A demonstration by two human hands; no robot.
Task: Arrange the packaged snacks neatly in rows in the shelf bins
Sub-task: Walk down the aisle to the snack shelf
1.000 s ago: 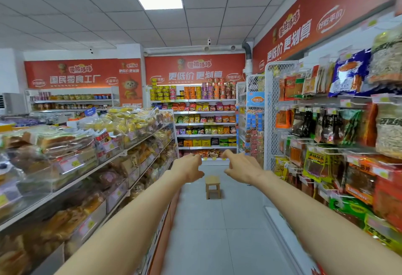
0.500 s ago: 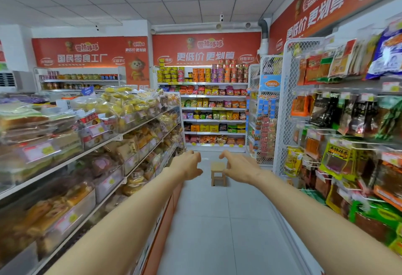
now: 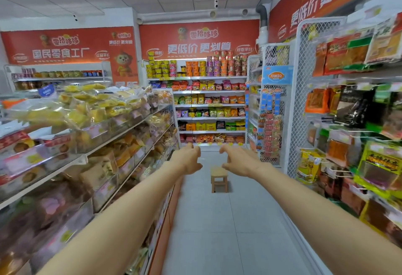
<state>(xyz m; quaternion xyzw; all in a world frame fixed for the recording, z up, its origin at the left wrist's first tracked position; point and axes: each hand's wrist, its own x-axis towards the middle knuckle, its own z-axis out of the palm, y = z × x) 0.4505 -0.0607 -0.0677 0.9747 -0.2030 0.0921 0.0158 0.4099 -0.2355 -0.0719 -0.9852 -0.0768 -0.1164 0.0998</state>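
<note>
Both my arms stretch straight ahead down a shop aisle. My left hand (image 3: 188, 159) and my right hand (image 3: 240, 161) hang in the air side by side, fingers loosely curled, holding nothing. On the left, tiered shelf bins (image 3: 95, 151) hold clear-wrapped packaged snacks (image 3: 87, 109), yellow cakes on top and brown breads lower down, lying in loose heaps. My left forearm runs close beside these bins. On the right, bagged snacks (image 3: 378, 166) hang on wire racks.
A small wooden stool (image 3: 219, 178) stands on the tiled floor in the aisle beyond my hands. A far shelf (image 3: 211, 105) of cup noodles and bags closes the aisle's end. A white mesh rack (image 3: 274, 109) juts in at the right.
The view has advanced down the aisle and tipped downward; the ceiling light is out of frame. Both hands stay extended, fingers now more spread and curled. Nothing was picked up.
</note>
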